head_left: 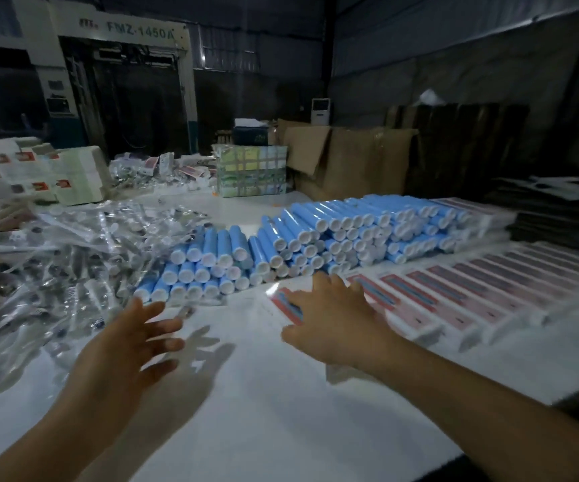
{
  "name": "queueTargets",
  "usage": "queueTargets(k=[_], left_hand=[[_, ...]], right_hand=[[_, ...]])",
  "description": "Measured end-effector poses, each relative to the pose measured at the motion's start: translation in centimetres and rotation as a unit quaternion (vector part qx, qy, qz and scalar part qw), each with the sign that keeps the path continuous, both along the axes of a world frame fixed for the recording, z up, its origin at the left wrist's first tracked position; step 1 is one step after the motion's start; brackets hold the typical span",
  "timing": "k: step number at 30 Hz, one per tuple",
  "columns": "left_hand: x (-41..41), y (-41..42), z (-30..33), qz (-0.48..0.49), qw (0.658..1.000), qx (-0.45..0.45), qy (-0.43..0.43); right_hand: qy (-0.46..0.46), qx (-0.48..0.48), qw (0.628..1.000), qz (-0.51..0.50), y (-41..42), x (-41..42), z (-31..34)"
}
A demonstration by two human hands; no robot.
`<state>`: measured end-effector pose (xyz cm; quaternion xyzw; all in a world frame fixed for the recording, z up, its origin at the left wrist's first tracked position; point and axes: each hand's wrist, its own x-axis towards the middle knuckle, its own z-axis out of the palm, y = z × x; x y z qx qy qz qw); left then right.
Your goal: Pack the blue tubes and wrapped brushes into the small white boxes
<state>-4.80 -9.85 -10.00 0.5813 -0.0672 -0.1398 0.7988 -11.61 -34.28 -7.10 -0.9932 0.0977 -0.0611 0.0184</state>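
Boxes [455, 300] lie in a flat row beneath and beyond the right hand [333, 318], whose spread fingers press the nearest one, probably to draw it out. Tubes [315, 238] stack just ahead; brushes [55, 273] heap beside the left hand [131, 339], open and empty.

Probably factory floor: machine [114, 81], cartons [343, 158].

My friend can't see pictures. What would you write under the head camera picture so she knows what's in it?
A person's left hand and right hand reach out, fingers spread, over a white table; the right hand lies on a small white box. Behind them lie stacked blue tubes, wrapped brushes on the left and a row of boxes on the right.
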Motion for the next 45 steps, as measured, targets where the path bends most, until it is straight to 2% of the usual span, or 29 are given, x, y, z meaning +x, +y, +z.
queueTargets(k=[1,3,9,11,13,15,20,26,37,42,45], left_hand=[[0.3,0.0,-0.1,-0.005,1.0,0.002,-0.004],[0.7,0.0,-0.4,-0.011,1.0,0.006,-0.012],[-0.2,-0.8,-0.2,-0.036,0.999,0.019,-0.031],[-1.0,-1.4,0.1,-0.026,0.998,0.043,-0.045],[-1.6,-1.9,0.3,0.003,0.995,0.076,-0.058],[-1.8,-2.1,0.2,0.036,0.993,0.09,-0.066],[-2.1,-2.2,0.3,0.069,0.993,0.07,-0.062],[-1.7,-1.4,-0.1,0.051,0.988,0.11,-0.094],[-1.4,-0.7,0.0,0.029,0.982,0.147,-0.113],[2.4,3.0,4.8,0.11,0.971,0.15,-0.152],[6.2,6.3,7.7,0.192,0.927,0.235,-0.221]], right_hand=[[0.007,-0.029,0.999,-0.031,-1.4,-0.4,-0.5],[0.005,-0.014,0.997,-0.081,-3.9,-0.9,-1.3],[-0.007,-0.038,0.992,-0.118,-6.7,-1.4,-1.2],[-0.11,-0.034,0.99,-0.076,-5.8,-1.3,-1.0],[-0.25,0.038,0.967,0.008,-3.5,-1.0,-0.7],[-0.291,0.099,0.949,0.065,-0.8,0.0,-0.4],[-0.234,0.15,0.949,0.147,6.0,3.6,-1.2],[-0.117,0.085,0.974,0.172,8.4,5.6,-4.5],[-0.114,0.098,0.972,0.183,8.2,5.6,-4.9],[-0.1,0.12,0.971,0.179,8.6,5.5,-4.4],[-0.092,0.123,0.972,0.175,8.8,5.4,-4.4]])
